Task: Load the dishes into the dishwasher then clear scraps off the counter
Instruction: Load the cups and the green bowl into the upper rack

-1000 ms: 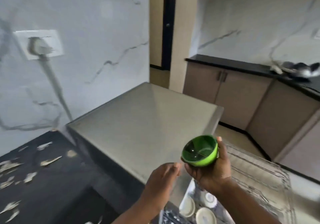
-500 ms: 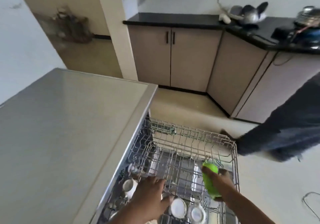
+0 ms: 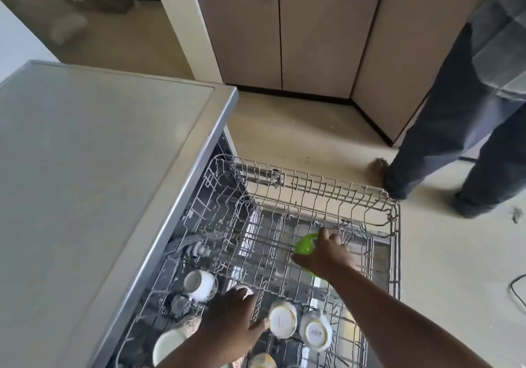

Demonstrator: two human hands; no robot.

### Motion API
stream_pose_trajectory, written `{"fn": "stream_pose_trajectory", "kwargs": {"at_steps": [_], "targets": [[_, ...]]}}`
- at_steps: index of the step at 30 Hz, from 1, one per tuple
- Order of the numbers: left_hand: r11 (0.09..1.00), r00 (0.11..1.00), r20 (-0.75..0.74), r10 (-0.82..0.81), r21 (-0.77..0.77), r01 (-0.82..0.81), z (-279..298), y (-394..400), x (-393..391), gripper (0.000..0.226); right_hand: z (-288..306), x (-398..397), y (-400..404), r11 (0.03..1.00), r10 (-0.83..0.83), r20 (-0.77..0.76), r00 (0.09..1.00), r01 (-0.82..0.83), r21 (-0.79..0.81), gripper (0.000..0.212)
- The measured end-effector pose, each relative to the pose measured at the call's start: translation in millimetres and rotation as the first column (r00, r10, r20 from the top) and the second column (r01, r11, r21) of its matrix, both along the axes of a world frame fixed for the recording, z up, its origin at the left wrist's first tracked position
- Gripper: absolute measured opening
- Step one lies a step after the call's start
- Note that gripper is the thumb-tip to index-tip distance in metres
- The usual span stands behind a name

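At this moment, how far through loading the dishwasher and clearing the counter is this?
Partly loaded: several white cups already sit in the near end of the pulled-out rack. In hand: the right hand is lowering a green bowl into the rack's empty far section; the left hand rests among the cups, its hold unclear. Left: seating the bowl. The scraps' counter is out of view.

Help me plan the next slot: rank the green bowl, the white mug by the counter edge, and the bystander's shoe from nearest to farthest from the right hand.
1. green bowl, in the right hand, far rack section
2. white mug, left, by the counter
3. bystander's shoe, on the floor beyond the rack
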State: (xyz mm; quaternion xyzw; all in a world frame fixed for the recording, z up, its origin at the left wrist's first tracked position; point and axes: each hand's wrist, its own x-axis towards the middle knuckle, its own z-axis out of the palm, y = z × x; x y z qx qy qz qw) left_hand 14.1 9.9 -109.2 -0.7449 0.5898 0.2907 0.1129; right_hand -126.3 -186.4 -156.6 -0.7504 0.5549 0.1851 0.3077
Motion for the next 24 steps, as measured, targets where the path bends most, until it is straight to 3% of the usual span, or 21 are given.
{"fn": "stream_pose_trajectory", "kwargs": {"at_steps": [8, 14, 19, 24], "targets": [[0.997, 0.998, 0.001, 0.065, 0.037, -0.065, -14, 32, -7, 0.071, -22, 9, -6, 0.997, 0.047, 0.014, 0.999, -0.046, -0.065, 0.092], [0.991, 0.994, -0.032, 0.1, -0.091, -0.103, -11, 51, -17, 0.084, -25, -1, -1, 0.99, 0.099, 0.014, 0.995, -0.098, -0.098, 0.085], [0.946, 0.989, -0.051, 0.138, -0.287, -0.147, 1, 76, -33, 0.044, -17, -12, 23, 0.964, 0.111, 0.025, 0.994, -0.101, -0.245, 0.083], [0.898, 0.972, -0.101, 0.214, -0.37, -0.237, 3, 111, -58, 0.043, 0, -24, 64, 0.895, 0.289, -0.071, 0.955, -0.296, -0.334, 0.09]]}}
